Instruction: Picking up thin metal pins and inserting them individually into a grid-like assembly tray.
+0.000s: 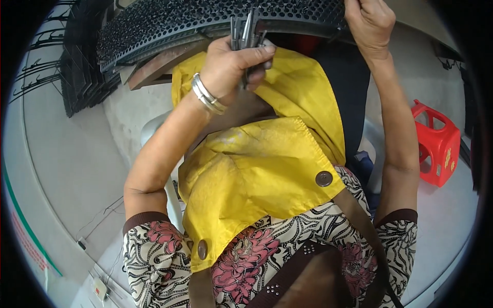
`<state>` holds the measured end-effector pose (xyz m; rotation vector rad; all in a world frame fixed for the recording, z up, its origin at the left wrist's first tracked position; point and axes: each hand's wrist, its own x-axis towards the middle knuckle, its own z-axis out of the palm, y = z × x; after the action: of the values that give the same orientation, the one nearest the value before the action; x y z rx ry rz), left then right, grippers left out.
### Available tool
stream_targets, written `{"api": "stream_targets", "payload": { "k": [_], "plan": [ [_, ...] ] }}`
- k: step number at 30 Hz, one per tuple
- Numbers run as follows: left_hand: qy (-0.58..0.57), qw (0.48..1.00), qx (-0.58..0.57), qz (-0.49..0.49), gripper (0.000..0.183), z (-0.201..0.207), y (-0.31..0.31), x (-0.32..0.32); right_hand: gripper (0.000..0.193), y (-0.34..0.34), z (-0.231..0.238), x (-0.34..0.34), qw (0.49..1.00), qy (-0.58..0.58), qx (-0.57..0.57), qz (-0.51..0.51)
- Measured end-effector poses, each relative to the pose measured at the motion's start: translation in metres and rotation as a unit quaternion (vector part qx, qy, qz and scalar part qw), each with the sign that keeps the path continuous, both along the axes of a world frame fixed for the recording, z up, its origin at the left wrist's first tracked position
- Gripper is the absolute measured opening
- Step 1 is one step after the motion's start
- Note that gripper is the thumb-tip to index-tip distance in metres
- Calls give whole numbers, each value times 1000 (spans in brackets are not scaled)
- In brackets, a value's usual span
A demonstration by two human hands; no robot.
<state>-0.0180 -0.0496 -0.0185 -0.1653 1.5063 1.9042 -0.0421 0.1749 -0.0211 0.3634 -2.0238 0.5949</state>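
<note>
My left hand (226,64), a silver bangle on its wrist, is closed around a bunch of slim dark metal pieces (248,35). Their ends stick up past my thumb, and some poke out below the fingers. Just beyond it stretches a black perforated metal panel (303,26) with rows of round holes; many small dark bits crowd its far part. At the panel's right end, my right hand (373,23) is raised with its fingers curled closed. The fingertips are cut off by the upper edge of the picture, so whatever they hold cannot be made out.
A yellow apron (241,174) covers my lap. Under the panel's left side, a wooden board edge (164,64) juts out. Black sheets with wire hooks (84,77) stand at the far left. On the right is a red plastic stool (448,146). Thin cables (105,272) lie lower left.
</note>
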Motion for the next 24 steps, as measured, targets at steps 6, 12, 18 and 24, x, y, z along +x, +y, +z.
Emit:
{"api": "stream_targets", "payload": {
  "k": [6, 12, 18, 24],
  "plan": [
    [67, 973, -174, -133, 12, 12, -39, 8, 6, 3, -4, -2, 1000, 15, -8, -2],
    [60, 952, -277, -114, 14, -12, -75, 41, 7, 7, -15, 1, 999, -28, 15, 15],
    [65, 955, -291, -1, 13, -18, -100, 52, 4, 11, -18, -9, 992, -82, 97, 17],
    [99, 941, -323, 22, 10, -26, -93, 51, 6, 6, -16, -3, 966, -170, 192, -26]
  ]
}}
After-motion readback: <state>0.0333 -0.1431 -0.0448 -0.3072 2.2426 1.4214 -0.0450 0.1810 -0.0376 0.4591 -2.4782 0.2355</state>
